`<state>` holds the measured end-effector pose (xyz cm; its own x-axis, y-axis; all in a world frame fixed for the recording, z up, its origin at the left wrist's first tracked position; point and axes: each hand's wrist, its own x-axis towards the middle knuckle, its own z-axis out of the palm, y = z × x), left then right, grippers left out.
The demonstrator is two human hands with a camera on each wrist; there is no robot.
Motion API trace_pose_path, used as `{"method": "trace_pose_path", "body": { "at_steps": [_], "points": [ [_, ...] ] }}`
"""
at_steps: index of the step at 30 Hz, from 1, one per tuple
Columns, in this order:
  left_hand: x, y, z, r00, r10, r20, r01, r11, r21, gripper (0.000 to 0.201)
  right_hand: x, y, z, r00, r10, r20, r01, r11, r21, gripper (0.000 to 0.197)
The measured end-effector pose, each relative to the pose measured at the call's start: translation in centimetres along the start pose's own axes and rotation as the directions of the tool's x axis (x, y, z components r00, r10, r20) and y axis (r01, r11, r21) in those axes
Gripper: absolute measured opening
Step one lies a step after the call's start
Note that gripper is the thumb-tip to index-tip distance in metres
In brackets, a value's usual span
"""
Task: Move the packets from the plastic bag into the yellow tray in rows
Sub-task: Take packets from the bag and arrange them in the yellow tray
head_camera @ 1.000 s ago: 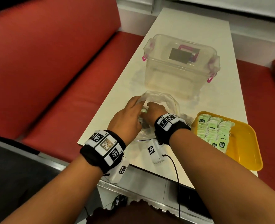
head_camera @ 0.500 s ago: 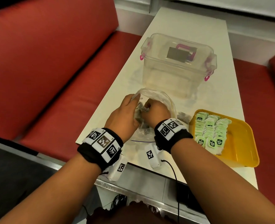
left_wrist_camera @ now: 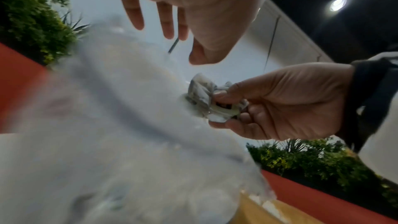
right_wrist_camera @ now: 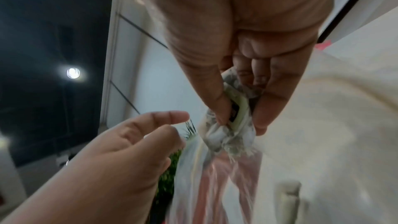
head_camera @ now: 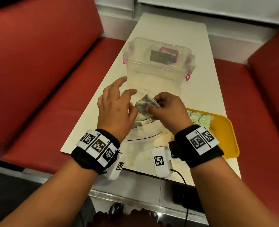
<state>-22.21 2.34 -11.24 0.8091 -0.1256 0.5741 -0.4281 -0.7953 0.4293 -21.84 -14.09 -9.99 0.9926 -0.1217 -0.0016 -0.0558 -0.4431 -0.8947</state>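
Right hand pinched a small bunch of packets between thumb and curled fingers, held above the table. The right wrist view showed a pale green packet edge clamped between thumb and forefinger, with crumpled clear film of the bag gathered round it; I could not tell whether the bunch was free of the bag or still wrapped in its film. How many packets were in the bunch could not be made out.

Left hand was open, fingers spread and relaxed, holding nothing, just left of the bunch and apart from it. The left wrist view confirmed straight fingers with clear space between them and the packets.

The bag lay slack on the table below both hands, near the front edge, with a few packets visible inside through the film.

Tray sat on the table to the right of the bag, partly hidden by the right wrist. Pale green packets lay in it in overlapping rows at its far left part; the near right part was bare yellow.

A clear lidded box with pink clips stood beyond the hands, mid-table. Red bench seats flanked the table on both sides.
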Motion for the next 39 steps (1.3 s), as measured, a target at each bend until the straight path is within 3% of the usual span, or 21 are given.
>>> {"method": "trace_pose_path", "body": {
  "at_steps": [2, 4, 6, 8, 13, 18, 23, 29, 39],
  "points": [
    [0.9, 1.4, 0.1, 0.996, 0.076, -0.055, -0.081, 0.992, -0.096, 0.028, -0.3, -0.8, -1.9, 1.000, 0.021, -0.004, -0.021, 0.991, 0.134, 0.018],
    [1.7, 2.7, 0.7, 0.997, 0.070, -0.013, -0.072, 0.975, -0.209, 0.033, -0.7, -1.6, -3.6, 1.000, 0.019, 0.013, -0.021, 0.966, 0.257, 0.022],
    [2.1, 4.0, 1.6, 0.992, 0.006, 0.125, 0.040, 0.930, -0.364, 0.042, -1.3, -2.0, -5.1, 1.000, 0.007, 0.022, -0.014, 0.947, 0.322, 0.026],
    [2.4, 5.3, 2.5, 0.957, -0.062, 0.284, 0.199, 0.851, -0.486, 0.044, -1.6, -1.8, -6.3, 1.000, 0.008, 0.016, -0.013, 0.938, 0.345, 0.029],
    [1.8, 7.9, 4.6, 0.877, -0.097, 0.470, 0.423, 0.619, -0.661, 0.017, -2.7, 0.3, -8.4, 0.996, 0.081, -0.033, -0.066, 0.942, 0.330, 0.028],
    [1.3, 9.0, 6.4, 0.839, -0.086, 0.538, 0.501, 0.510, -0.699, 0.007, -4.2, 2.4, -10.3, 0.986, 0.165, -0.025, -0.145, 0.921, 0.361, 0.024],
    [0.9, 10.2, 7.9, 0.796, -0.128, 0.591, 0.582, 0.429, -0.691, 0.014, -5.2, 3.9, -11.7, 0.979, 0.203, -0.033, -0.174, 0.905, 0.388, 0.037],
    [0.6, 11.1, 8.9, 0.770, -0.156, 0.619, 0.626, 0.377, -0.683, 0.011, -5.8, 4.7, -12.3, 0.966, 0.255, -0.048, -0.203, 0.857, 0.473, 0.040],
    [0.9, 11.1, 9.2, 0.752, -0.210, 0.625, 0.653, 0.372, -0.660, 0.016, -6.0, 5.2, -12.3, 0.968, 0.237, -0.083, -0.170, 0.861, 0.479, 0.024]
  ]
}}
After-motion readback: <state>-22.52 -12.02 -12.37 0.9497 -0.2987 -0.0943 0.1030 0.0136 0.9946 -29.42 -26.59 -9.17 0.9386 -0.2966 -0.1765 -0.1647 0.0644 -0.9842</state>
